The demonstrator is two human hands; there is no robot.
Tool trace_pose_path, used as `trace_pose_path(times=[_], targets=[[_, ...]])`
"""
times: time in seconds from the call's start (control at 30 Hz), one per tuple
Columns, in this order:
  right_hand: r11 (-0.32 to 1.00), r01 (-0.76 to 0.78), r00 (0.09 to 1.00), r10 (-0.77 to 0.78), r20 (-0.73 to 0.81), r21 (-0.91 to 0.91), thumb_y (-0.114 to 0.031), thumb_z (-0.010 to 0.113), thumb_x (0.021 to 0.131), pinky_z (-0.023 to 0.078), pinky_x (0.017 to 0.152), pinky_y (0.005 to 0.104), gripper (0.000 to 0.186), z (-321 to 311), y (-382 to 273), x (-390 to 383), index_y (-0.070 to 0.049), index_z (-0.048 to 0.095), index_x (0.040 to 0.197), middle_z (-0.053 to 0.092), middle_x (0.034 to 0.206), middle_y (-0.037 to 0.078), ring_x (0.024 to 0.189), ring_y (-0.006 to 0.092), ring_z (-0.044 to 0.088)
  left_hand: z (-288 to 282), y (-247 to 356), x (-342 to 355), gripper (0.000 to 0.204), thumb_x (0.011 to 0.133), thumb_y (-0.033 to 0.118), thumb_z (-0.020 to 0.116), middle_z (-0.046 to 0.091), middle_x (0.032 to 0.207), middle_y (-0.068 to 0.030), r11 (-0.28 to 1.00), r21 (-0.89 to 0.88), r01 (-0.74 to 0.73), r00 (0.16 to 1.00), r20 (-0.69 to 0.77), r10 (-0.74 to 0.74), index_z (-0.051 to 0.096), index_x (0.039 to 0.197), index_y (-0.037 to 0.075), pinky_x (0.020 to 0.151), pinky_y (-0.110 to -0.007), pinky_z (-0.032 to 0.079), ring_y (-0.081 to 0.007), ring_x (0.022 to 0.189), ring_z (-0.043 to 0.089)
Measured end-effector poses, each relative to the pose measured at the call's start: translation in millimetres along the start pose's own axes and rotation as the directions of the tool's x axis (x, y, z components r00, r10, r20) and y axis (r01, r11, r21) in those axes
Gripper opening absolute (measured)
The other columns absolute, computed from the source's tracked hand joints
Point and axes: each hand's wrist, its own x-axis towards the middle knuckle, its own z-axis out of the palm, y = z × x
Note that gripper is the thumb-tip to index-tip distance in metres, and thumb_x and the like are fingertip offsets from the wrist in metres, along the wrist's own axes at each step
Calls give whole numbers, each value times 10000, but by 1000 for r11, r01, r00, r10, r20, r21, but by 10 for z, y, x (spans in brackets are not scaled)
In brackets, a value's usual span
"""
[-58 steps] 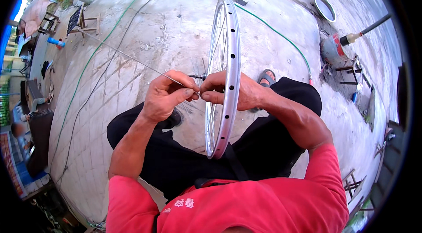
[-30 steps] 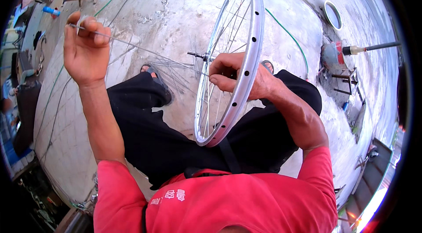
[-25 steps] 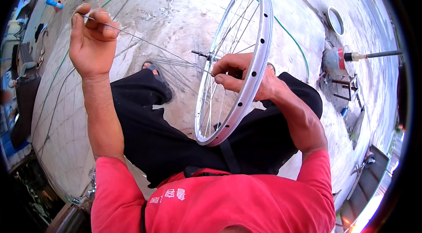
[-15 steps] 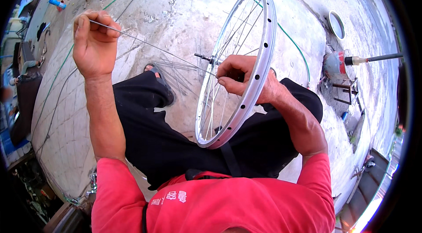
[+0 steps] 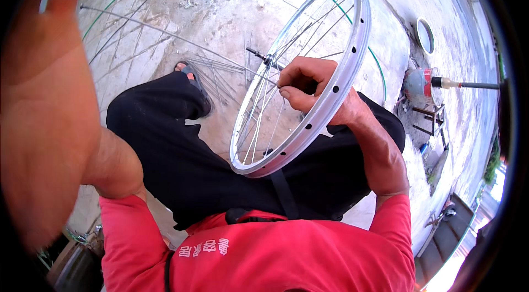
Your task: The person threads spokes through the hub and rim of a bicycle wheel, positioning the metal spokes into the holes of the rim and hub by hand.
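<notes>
A bicycle wheel (image 5: 334,89), a silver rim with holes along it, stands tilted over my lap. Thin spokes run inside it to a hub with a dark axle (image 5: 268,60). Through the rim reaches my right hand (image 5: 308,80), thumb and fingers pinching one end of a long spoke (image 5: 176,36). The spoke's other end sticks out free to the upper left. My left hand (image 5: 44,104) is raised very near the camera at the left, empty as far as I see; its fingers look apart, with their tips partly cut off by the picture's edge.
Several loose spokes (image 5: 217,80) lie on the concrete floor by my left foot (image 5: 193,82). Green hose (image 5: 380,66) crosses behind the wheel. To the right are a round basin (image 5: 425,36), a red and grey bucket (image 5: 419,84) and a small stool (image 5: 430,118).
My left hand has let go of the spoke's far end and come up close to the camera. The wheel leans further over to the right; my right hand keeps its pinch.
</notes>
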Motion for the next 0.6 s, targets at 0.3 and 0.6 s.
trace_pose_path(times=[0.3,0.6], targets=[[998,60,998,-60,-33,0,-57,696,862,451,584,229,122,26,90,30,-8,669,970,631,739,2,649,47,558,401,-21,-51,766,913,636,476,588,1346,-231,998,-31,-51,997,54,52,564,1331,0,1116,-487,350,-343,1350,482],[991,105,994,-106,-5,-79,-140,686,892,519,629,244,165,-47,216,56,-11,689,995,673,801,62,671,112,628,466,-141,-161,730,924,604,473,594,1335,-231,997,-69,-31,999,24,33,570,1322,-1,1108,-484,360,-341,1338,494]])
